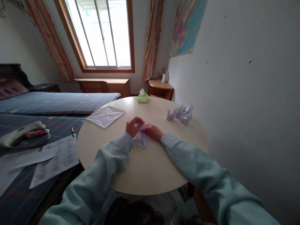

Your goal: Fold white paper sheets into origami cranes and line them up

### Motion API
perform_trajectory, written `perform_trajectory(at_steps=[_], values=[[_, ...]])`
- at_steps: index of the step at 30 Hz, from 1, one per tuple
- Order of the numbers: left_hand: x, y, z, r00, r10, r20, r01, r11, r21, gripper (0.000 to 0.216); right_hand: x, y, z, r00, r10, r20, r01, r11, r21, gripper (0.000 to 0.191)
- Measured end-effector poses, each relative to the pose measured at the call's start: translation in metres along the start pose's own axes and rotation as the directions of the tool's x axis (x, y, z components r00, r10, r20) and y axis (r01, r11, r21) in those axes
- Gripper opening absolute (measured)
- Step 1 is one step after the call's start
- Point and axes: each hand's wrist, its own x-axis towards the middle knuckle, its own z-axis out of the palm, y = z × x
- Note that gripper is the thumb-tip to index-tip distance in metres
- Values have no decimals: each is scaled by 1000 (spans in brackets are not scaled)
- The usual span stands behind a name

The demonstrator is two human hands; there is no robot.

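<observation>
So the left hand (134,126) is pinching the upper part of a folded piece of white paper (143,142), and the right hand (153,132) is working right beside it, fingers bent over the paper's right side. Can't really make out how those right fingertips are meeting it, too small from up here. The paper is lying around the middle of a round cream table (150,175), one corner pointing back toward the person in pale blue-green sleeves (112,153). Off to the left, a creased square sheet (106,116) is lying flat near the edge. Over on the right, some origami figures (186,115) are standing bunched together, and a green tissue pack (142,98) is sitting by the far edge, one tissue poking up. Left of the table, printed sheets (58,159) and a pen (72,132) are lying on a plaid bed (21,201). Further back, patterned curtains (153,40) are hanging on both sides of a bright window (103,34).
</observation>
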Motion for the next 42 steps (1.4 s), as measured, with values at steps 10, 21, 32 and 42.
perform_trajectory(at_steps=[10,21,32,42], values=[[-2,0,2,999,-11,46,11,1000,2,10,-1,-3,-1,993,98,-69,-98,995,0,21],[2,-8,1,977,-108,-186,93,992,-88,15,1,-1,-1,913,394,-105,-262,763,591,25],[0,-4,3,979,-135,-150,108,978,-176,15,4,3,-4,803,595,-41,-280,436,855,20],[1,-5,4,975,-143,-169,116,980,-161,16,4,3,-3,810,584,-57,-306,503,808,24]])
